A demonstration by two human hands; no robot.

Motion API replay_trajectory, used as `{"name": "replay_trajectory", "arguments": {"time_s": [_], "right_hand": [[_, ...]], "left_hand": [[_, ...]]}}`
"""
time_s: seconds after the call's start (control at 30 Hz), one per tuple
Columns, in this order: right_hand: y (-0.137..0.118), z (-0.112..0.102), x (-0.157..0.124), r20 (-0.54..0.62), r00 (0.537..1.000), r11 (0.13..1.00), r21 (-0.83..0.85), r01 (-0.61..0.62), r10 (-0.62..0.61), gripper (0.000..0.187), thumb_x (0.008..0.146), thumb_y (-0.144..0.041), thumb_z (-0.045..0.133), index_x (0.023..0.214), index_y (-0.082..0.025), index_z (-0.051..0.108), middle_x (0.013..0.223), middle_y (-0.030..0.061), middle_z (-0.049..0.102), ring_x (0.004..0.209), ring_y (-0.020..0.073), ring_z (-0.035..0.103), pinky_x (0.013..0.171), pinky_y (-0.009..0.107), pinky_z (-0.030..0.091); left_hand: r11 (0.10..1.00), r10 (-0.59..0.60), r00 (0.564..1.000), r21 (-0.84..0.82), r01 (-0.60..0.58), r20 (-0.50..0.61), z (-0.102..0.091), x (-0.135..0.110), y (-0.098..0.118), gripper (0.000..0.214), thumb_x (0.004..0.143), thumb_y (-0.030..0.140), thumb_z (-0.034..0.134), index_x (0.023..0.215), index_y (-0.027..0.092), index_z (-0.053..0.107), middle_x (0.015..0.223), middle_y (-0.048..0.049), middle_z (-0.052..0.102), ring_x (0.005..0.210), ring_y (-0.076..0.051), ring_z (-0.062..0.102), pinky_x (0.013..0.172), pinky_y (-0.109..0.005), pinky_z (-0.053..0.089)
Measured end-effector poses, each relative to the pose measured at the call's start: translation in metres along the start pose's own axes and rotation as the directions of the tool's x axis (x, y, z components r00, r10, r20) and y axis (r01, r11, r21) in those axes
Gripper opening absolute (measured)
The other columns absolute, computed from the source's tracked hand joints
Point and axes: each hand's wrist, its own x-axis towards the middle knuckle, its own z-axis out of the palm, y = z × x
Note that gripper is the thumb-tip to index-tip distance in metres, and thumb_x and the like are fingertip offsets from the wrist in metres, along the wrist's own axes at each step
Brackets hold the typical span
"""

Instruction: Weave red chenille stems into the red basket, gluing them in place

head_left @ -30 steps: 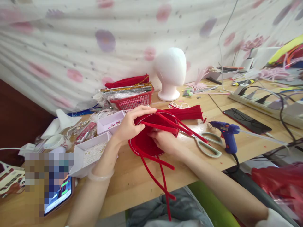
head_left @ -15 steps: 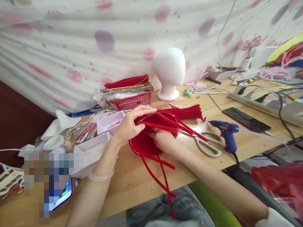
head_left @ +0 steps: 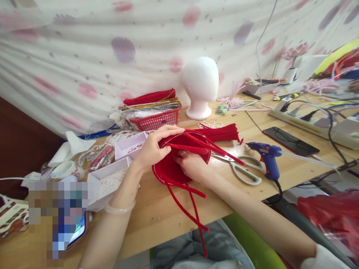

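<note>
A red fuzzy cap-like piece of chenille stems is held above the table, its hollow side towards me. Loose red stems trail from its rim, and a few more cross its opening. My left hand is closed on the upper left rim, fingers over the outside and thumb at the edge. Reaching into the hollow, my right hand has its fingers curled against the inner wall; their tips are hidden. A bundle of red chenille stems lies behind the piece. Scissors rest just right of it.
A blue glue gun stands at the right, near a dark phone and a power strip. Behind are a white foam head and a red basket. White boxes of beads sit at left.
Both hands keep their places on the red piece. The loose stems have shifted very slightly, and the whole view has moved a little.
</note>
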Motion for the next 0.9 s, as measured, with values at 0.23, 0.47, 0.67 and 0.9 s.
{"name": "replay_trajectory", "arguments": {"time_s": [0.23, 0.47, 0.67, 0.9], "right_hand": [[0.0, -0.002, -0.007, -0.021, 1.0, 0.999, 0.039, -0.003, 0.003, 0.041, 0.091, -0.009, 0.044, 0.124, -0.016, 0.067, 0.119, 0.0176, 0.066, 0.108, 0.0279, 0.063, 0.092, 0.038, 0.048], [0.001, -0.004, -0.009, -0.034, 0.999, 0.993, 0.122, 0.003, 0.001, 0.042, 0.086, -0.004, 0.047, 0.116, -0.018, 0.072, 0.12, 0.0151, 0.068, 0.112, 0.0254, 0.063, 0.098, 0.035, 0.046], [0.006, -0.003, -0.005, -0.046, 0.999, 0.98, 0.199, 0.024, -0.015, 0.045, 0.083, -0.001, 0.047, 0.117, -0.017, 0.072, 0.118, 0.0134, 0.07, 0.115, 0.022, 0.062, 0.098, 0.03, 0.046], [0.007, 0.001, -0.013, -0.087, 0.996, 0.97, 0.242, 0.031, -0.011, 0.048, 0.08, 0.0, 0.047, 0.116, -0.017, 0.073, 0.121, 0.0136, 0.069, 0.111, 0.0232, 0.064, 0.096, 0.031, 0.047]], "left_hand": [[1.0, -0.015, 1.0, 0.005, 0.015, -0.006, 0.0, 0.0, -0.001, 0.055, 0.071, -0.001, 0.049, 0.119, 0.018, 0.069, 0.124, -0.0074, 0.067, 0.12, -0.021, 0.059, 0.111, -0.04, 0.041], [1.0, -0.008, 1.0, -0.003, 0.008, 0.005, 0.0, 0.0, 0.0, 0.057, 0.07, -0.002, 0.049, 0.12, 0.019, 0.068, 0.125, -0.007, 0.066, 0.12, -0.02, 0.058, 0.111, -0.04, 0.042], [1.0, -0.005, 1.0, 0.007, 0.005, 0.006, 0.001, 0.0, 0.0, 0.057, 0.071, -0.001, 0.049, 0.121, 0.02, 0.068, 0.126, -0.0068, 0.066, 0.121, -0.02, 0.058, 0.111, -0.04, 0.041], [1.0, 0.001, 1.0, 0.011, -0.001, 0.014, 0.002, 0.0, 0.0, 0.058, 0.071, -0.003, 0.048, 0.121, 0.018, 0.068, 0.125, -0.0081, 0.066, 0.119, -0.019, 0.059, 0.11, -0.039, 0.042]]}}
